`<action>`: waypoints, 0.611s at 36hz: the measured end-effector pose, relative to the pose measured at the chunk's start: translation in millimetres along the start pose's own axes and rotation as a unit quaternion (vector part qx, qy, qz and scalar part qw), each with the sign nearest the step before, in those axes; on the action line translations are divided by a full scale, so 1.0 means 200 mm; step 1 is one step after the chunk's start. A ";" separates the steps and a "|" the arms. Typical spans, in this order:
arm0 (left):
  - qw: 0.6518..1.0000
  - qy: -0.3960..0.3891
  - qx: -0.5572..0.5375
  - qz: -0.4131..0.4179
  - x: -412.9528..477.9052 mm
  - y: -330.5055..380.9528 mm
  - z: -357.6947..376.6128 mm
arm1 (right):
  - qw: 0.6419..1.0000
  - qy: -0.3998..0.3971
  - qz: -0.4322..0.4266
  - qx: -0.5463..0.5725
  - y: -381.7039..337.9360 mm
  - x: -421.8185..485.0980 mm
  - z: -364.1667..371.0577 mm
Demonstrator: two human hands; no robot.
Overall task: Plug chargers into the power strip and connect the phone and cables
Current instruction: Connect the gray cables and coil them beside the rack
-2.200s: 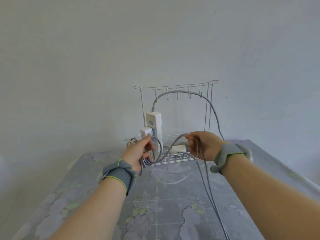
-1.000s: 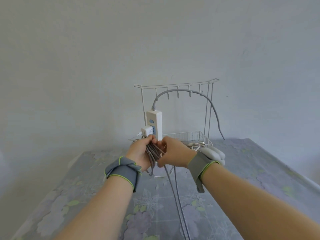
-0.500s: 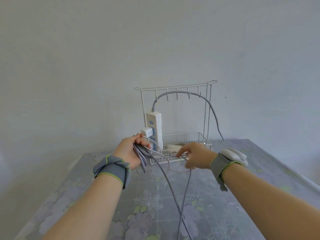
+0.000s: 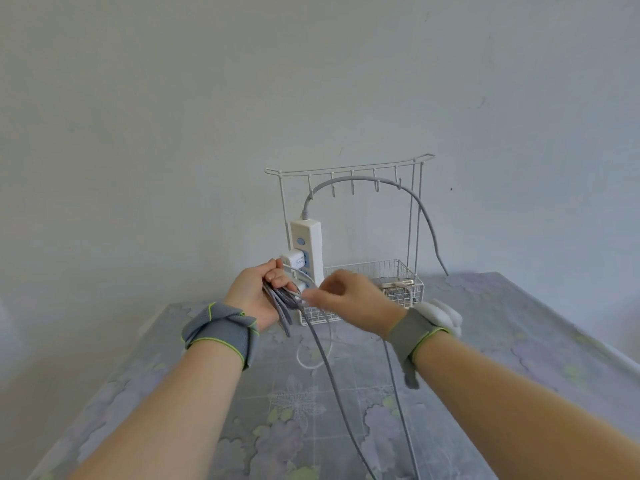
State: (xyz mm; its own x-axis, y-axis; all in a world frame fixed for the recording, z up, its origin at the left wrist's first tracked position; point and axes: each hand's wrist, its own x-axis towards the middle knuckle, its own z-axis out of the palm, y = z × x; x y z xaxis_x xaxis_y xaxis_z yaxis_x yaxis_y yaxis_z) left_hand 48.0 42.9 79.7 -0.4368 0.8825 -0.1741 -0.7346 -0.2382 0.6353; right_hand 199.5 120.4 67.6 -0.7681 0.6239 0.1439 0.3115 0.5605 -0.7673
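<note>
Head view: the strip (image 4: 306, 251) stands upright against the rack (image 4: 346, 169) at the bench's (image 4: 502, 323) far edge, cord end up, with a charger (image 4: 292, 261) plugged in. The left hand (image 4: 258, 292) clenches the coiled cable (image 4: 280, 303); the right hand (image 4: 349, 299) pinches one strand.

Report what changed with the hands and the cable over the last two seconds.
The right hand swung out toward the basket, then came back left, and now pinches a cable strand beside the left hand. The left hand keeps gripping the cable coil. The power strip, plugged-in charger and wire rack are unchanged.
</note>
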 end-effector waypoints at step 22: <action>1.000 -0.015 -0.008 0.019 0.02 0.03 -0.10 | 0.911 -0.203 0.278 0.227 0.30 0.01 -0.24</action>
State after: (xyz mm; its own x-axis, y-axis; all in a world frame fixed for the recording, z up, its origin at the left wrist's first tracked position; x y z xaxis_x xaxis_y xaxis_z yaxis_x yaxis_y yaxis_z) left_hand 31.3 36.9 68.7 -0.4498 0.8840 -0.1270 -0.7261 -0.2791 0.6284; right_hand 243.5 181.0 52.3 -0.7338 0.4390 -0.5184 0.5234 -0.1212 -0.8434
